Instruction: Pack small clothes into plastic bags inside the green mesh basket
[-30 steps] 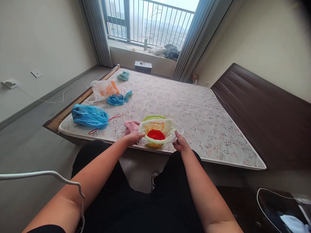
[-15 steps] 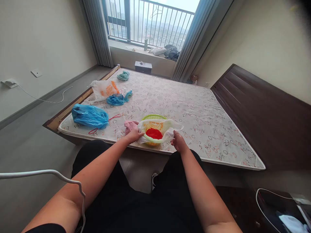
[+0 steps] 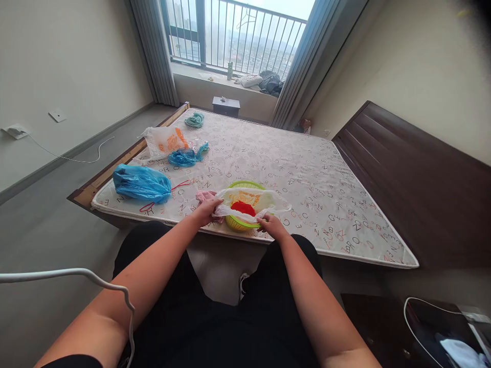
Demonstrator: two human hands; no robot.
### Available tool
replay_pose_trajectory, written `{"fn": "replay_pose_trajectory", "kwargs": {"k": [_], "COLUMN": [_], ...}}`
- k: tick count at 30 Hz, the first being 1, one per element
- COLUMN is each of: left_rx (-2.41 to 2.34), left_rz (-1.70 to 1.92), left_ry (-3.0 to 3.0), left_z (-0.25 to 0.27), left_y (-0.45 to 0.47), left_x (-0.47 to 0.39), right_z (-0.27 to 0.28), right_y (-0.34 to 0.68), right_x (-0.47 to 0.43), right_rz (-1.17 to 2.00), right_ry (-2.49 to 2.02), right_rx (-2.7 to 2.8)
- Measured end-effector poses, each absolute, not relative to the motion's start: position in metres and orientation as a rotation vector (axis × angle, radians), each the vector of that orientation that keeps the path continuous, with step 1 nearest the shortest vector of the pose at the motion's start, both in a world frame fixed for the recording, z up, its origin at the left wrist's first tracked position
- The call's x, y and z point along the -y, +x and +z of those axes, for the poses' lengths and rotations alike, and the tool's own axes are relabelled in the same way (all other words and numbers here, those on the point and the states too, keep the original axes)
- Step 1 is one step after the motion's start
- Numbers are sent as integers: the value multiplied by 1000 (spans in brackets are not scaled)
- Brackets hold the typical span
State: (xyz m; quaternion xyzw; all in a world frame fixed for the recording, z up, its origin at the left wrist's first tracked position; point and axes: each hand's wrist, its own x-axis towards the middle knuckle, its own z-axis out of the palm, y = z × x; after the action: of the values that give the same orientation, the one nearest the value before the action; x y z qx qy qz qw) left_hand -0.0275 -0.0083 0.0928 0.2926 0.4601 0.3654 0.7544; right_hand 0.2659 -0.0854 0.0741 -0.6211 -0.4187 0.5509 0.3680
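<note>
A green and yellow plastic basket (image 3: 238, 225) stands near the front edge of the mattress (image 3: 307, 179). Inside it sits a white plastic bag (image 3: 264, 198) with orange print, its mouth spread wide and a red thing (image 3: 243, 208) showing within. My left hand (image 3: 209, 210) is closed on the bag's left edge. The fingers of my right hand (image 3: 270, 225) pinch the near edge of the bag, by the basket's rim. A pink cloth (image 3: 204, 196) lies just left of the basket, partly behind my left hand.
To the left on the mattress lie a full blue plastic bag (image 3: 141, 183), a smaller blue bag (image 3: 184, 157), a white bag with orange print (image 3: 163, 142) and a teal cloth bundle (image 3: 195, 120). A white cable (image 3: 76, 272) crosses my left arm. A dark headboard (image 3: 418, 179) rises at right.
My right hand has moved left from the bag's right side to its near edge. My left hand has shifted slightly left, and more of the basket's green rim shows.
</note>
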Motion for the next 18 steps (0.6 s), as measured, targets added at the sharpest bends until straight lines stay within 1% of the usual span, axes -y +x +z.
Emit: {"fn": "replay_pose_trajectory", "kwargs": {"k": [3, 6, 8, 10, 12, 14, 16, 18], "left_rx": [-1019, -849, -793, -835, -968, -1160, -1337, -1398], "left_rz": [847, 962, 1070, 1199, 1309, 1378, 1407, 1389], "left_ry": [543, 483, 466, 527, 729, 1054, 1368, 1558], "left_z": [105, 118, 125, 129, 129, 124, 115, 103], "left_y": [-38, -48, -53, -56, -56, -56, -54, -51], "left_x": [2, -2, -3, -2, -1, -1, -2, -3], "right_z": [75, 73, 70, 69, 69, 71, 73, 75], "right_y": [265, 264, 264, 264, 264, 263, 263, 262], "right_x": [85, 85, 85, 85, 85, 86, 86, 87], "right_rz": [1373, 1342, 1333, 1320, 1312, 1327, 1340, 1348], "right_ry": [-1590, -1572, -1576, -1593, -1604, -1597, -1580, -1573], "right_rx": [1109, 1154, 1174, 1189, 1193, 1179, 1180, 1217]}}
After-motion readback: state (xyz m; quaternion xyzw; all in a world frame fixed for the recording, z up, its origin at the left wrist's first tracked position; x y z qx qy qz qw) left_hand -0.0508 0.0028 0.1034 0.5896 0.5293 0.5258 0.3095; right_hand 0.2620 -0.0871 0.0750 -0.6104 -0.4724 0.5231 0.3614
